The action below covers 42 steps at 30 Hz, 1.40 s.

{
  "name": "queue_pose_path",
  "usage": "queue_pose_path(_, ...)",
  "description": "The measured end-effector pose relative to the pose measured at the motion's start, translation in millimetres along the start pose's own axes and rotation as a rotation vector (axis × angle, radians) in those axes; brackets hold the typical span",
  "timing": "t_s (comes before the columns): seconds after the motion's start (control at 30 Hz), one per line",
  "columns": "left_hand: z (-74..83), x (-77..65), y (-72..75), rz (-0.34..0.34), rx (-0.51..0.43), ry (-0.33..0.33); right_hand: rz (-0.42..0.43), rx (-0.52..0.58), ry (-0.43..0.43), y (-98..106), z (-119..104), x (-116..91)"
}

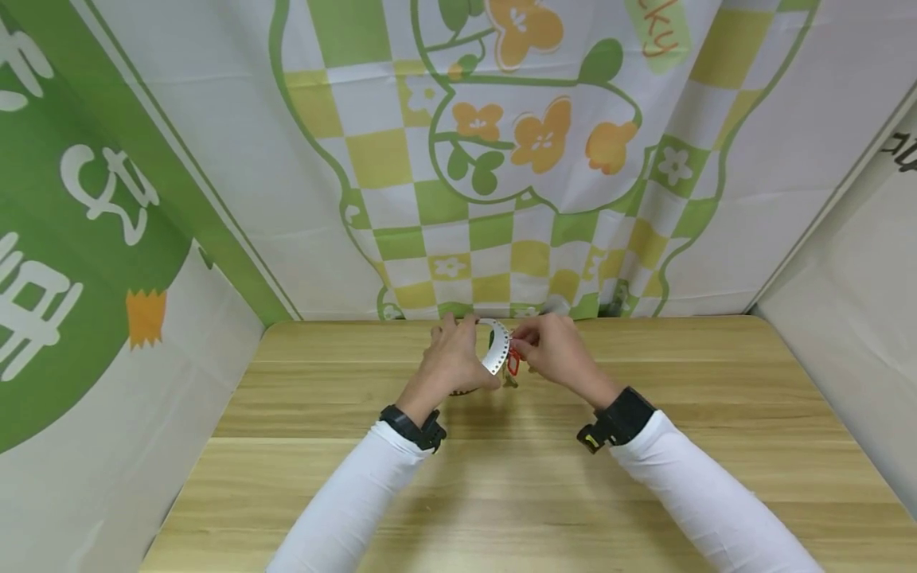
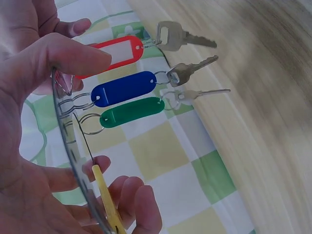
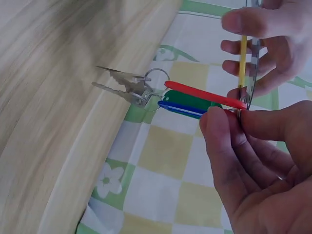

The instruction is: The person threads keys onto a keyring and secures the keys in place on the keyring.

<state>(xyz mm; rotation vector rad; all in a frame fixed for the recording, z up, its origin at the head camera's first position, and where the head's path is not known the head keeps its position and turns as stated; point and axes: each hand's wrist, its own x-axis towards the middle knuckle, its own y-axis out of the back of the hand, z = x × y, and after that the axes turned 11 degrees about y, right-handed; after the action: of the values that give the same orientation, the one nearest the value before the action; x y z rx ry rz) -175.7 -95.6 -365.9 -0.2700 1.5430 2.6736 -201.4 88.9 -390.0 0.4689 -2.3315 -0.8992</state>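
The curtain [image 1: 473, 231] hung behind the table's [image 1: 501, 493] far edge. Near it my left hand [image 1: 453, 356] curved thumb and fingers around the hoop [image 1: 499, 346], hiding much of it; my right hand [image 1: 555, 350] pinched the red tag [image 2: 127, 51] at its hoop end, covering the link. The blue tag [image 2: 124, 88] and green tag [image 2: 134, 112] hung alongside. The yellow stick [image 2: 105, 195] ran out of view. Wood stretched left, right and near.

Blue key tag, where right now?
In the left wrist view, the blue tag is left of centre, between the red tag and the green tag.
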Motion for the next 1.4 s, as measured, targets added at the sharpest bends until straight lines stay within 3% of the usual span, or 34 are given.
queue_pose_path(0.1, 0.7, -1.0, 0.6, 0.007, 0.010, -0.004, -0.004, -0.019, 0.019, 1, -1, 0)
queue_pose_path(0.17, 1.2, -2.1, 1.2, 0.002, 0.011, -0.006, -0.003, -0.094, 0.076, 1, 0, 1)
queue_pose_path(0.4, 2.1, -3.7, 2.9, -0.024, 0.004, -0.024, 0.002, -0.492, 0.449, 0, 3, 0)
queue_pose_path(0.53, 1.7, -3.3, 3.7, -0.032, -0.006, -0.014, 0.011, -0.638, 0.563, 0, 4, -1)
queue_pose_path(0.63, 1.1, -2.6, 3.8, -0.027, -0.012, -0.008, 0.011, -0.587, 0.479, 0, 3, -1)
queue_pose_path(0.83, 0.0, -1.3, 1.4, 0.004, -0.006, -0.013, 0.062, -0.231, 0.114, -1, -3, 0)
queue_pose_path(0.93, 0.3, -0.8, 0.2, 0.021, -0.002, -0.022, 0.090, -0.166, 0.042, -1, -5, 1)
queue_pose_path(1.07, 1.5, -0.6, -0.1, 0.017, 0.002, -0.032, 0.087, -0.242, 0.126, -1, -3, 1)
queue_pose_path(1.27, 1.0, 0.4, 0.3, -0.003, 0.023, -0.074, 0.014, -0.467, 0.425, 0, 4, 0)
queue_pose_path(1.33, 0.3, 0.9, 0.1, 0.002, 0.028, -0.087, -0.004, -0.491, 0.455, 1, 5, 0)
queue_pose_path(1.4, -0.3, 1.4, -0.1, 0.014, 0.036, -0.097, -0.007, -0.442, 0.402, 2, 5, 0)
